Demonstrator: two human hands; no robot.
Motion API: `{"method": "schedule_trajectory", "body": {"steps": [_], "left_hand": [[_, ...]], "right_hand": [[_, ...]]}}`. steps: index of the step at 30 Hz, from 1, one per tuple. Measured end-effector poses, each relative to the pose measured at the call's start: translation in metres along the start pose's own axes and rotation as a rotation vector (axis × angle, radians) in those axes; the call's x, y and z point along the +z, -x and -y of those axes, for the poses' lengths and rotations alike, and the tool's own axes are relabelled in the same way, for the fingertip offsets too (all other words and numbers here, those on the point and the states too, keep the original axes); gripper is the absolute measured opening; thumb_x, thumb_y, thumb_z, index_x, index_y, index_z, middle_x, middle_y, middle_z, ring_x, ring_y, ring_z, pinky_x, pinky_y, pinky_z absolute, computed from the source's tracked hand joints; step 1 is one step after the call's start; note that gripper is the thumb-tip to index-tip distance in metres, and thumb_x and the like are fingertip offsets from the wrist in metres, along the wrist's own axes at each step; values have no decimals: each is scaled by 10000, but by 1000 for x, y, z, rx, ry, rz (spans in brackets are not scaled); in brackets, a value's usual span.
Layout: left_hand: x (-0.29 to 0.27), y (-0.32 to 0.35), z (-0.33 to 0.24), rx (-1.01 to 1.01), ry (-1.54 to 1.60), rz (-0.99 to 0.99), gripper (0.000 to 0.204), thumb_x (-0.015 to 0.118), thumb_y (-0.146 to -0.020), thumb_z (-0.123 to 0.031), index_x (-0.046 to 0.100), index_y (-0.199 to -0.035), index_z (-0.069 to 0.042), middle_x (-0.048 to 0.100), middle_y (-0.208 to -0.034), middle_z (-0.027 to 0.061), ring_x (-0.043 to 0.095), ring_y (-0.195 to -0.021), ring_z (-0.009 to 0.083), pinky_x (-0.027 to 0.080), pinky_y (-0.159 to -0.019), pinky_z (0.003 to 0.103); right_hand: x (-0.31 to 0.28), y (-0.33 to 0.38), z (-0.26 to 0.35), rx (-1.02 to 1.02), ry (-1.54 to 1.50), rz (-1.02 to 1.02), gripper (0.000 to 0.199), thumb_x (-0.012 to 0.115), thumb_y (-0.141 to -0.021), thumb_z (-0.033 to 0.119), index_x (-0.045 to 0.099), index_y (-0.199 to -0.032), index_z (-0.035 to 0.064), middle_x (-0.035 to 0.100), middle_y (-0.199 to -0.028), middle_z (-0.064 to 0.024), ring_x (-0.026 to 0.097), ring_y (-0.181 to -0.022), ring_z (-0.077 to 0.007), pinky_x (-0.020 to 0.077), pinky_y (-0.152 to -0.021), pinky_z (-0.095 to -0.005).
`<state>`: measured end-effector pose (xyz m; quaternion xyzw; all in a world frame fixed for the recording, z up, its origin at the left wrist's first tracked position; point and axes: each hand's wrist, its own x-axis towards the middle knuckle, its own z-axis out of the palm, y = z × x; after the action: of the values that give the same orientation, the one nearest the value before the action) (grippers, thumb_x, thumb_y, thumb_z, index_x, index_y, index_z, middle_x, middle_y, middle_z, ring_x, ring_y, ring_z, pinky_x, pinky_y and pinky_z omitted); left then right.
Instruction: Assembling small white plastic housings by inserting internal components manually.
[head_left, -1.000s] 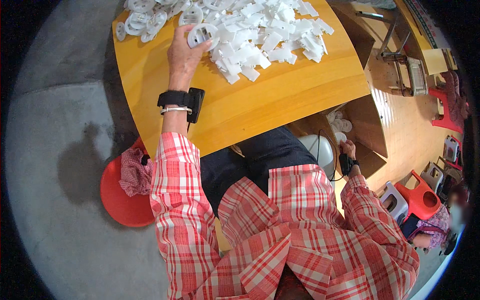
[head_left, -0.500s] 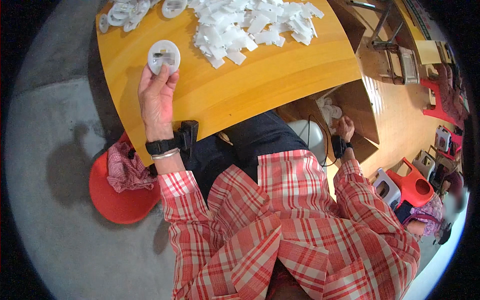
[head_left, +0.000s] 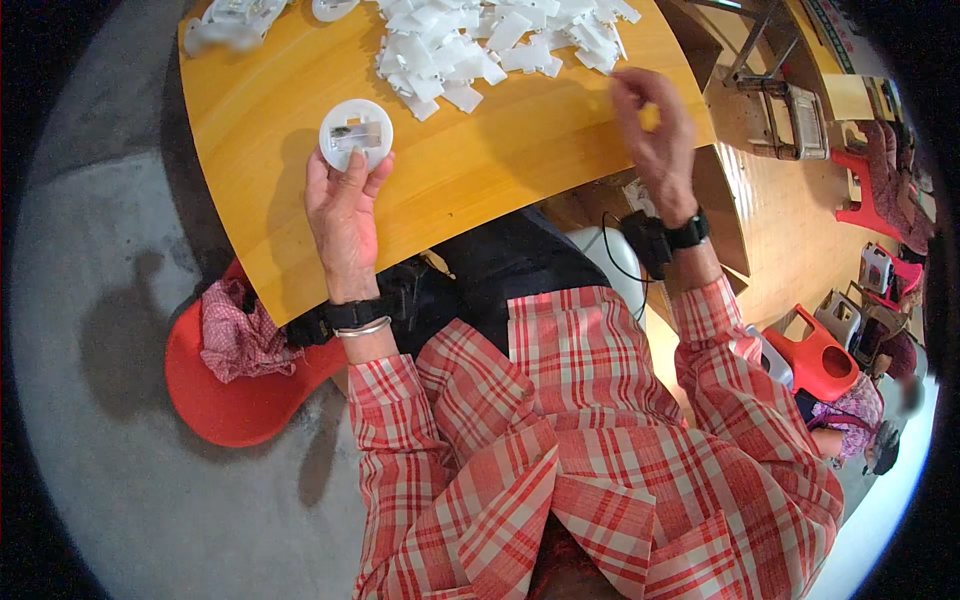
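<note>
"White disc is over the left part of the yellow surface. What helps the hold?"

"Left hand has its fingers clamped on the near rim, thumb across the face. I'd press lightly and keep that thumb clear of the recess."

"How does it look?"

"Round, smooth-rimmed, with a boxy recess showing clear and dark bits."

"And farther right?"

"Flat white pieces heaped on the far side, then the right hand, fingers curled; blur hides whether their tips meet."
</note>
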<state>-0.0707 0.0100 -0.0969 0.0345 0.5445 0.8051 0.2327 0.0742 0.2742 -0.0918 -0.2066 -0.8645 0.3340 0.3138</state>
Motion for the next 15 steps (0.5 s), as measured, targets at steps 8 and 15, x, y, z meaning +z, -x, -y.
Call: {"method": "schedule_trajectory", "body": {"steps": [8,15], "left_hand": [[2,3,3,66,-54,-22,358,576,-862,-92,436,-1185,-22,531,-1133,86,558,-986,186,497,-821,304],[3,1,5,83,-44,-17,362,577,-863,-100,431,-1187,-24,534,-1125,86,557,-983,183,494,-820,305]], "right_hand": [[82,-15,48,-185,159,88,426,747,-667,332,569,-946,64,559,-805,-103,532,-771,-285,425,-702,-386],[97,-23,42,-178,223,58,405,714,-688,347,566,-955,81,555,-820,-89,527,-797,-282,397,-686,-402]]}}
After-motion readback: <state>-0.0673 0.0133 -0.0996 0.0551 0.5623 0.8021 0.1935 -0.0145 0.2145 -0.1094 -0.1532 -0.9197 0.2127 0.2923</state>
